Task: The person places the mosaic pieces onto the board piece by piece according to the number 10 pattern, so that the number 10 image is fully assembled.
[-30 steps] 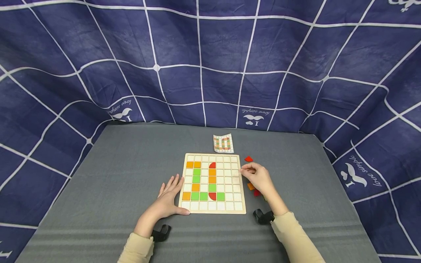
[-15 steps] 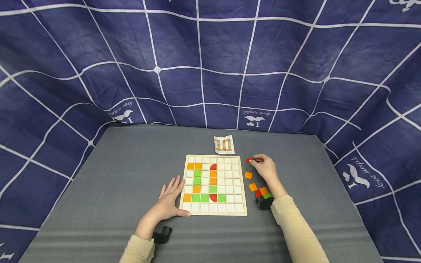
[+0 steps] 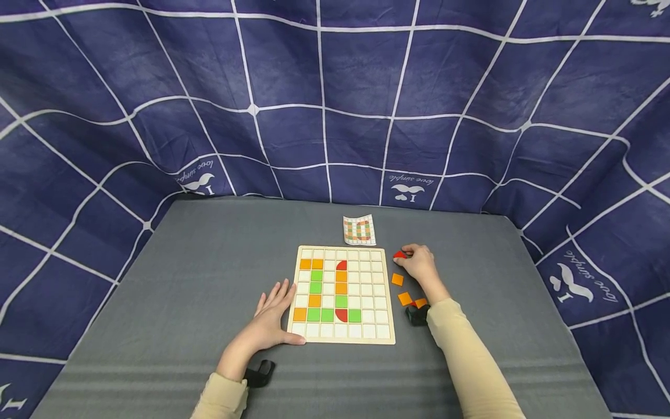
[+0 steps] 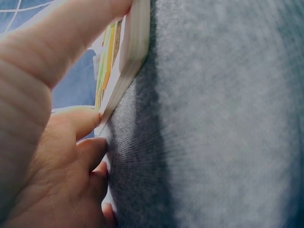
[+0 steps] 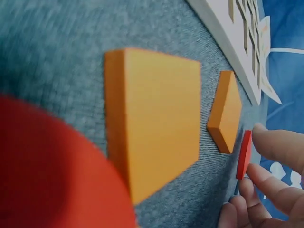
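A square wooden grid board (image 3: 368, 287) lies on the grey table, with orange, green and red tiles set in some of its cells. My left hand (image 3: 271, 319) rests at the board's left side, fingers spread fairly straight and thumb (image 4: 61, 38) along the near corner. Right of the board's far corner, my right hand (image 3: 420, 265) pinches a red quarter-circle tile (image 5: 244, 155) between thumb and finger, at the table surface. Closer to my right wrist lie loose orange square tiles (image 3: 405, 298) and another red tile (image 5: 52, 175), partly covered by the black wrist band.
A small printed pattern card (image 3: 359, 230) lies just beyond the board. One orange tile (image 3: 397, 279) sits close to the board's right edge. A blue curtain (image 3: 350, 139) with white lines hangs behind the grey table (image 3: 225, 244).
My right hand has moved from the board's right edge up to the red quarter-circle tile and grips it. An orange tile now lies beside the board. My left hand stays in place.
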